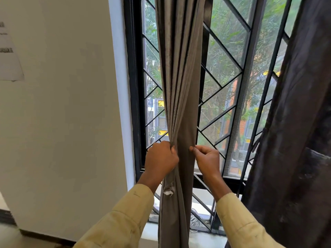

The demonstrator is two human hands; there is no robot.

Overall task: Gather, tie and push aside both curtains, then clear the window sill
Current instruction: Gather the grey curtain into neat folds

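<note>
Between both hands: grey curtain (179, 77); left hand (160, 159) grips gathered pleats, right hand (207, 161) pinches edge.

Two curtains are in view: one grey-brown curtain (180, 68), gathered into folds, and one dark curtain (295, 140). There are two grips, the left grip (161, 158) and the right grip (207, 161), both holding the grey-brown curtain. Two tan sleeves show, one left sleeve (125, 217) and one right sleeve (240, 221). One small white tag (168, 191) hangs from the grey-brown curtain. There is one black window frame (133, 86) and one grille (223, 56) of slanted bars, too many being hidden to count. One window sill (150, 233) runs below. One sheet of paper (9, 56) is on the one wall (62, 122).
</note>
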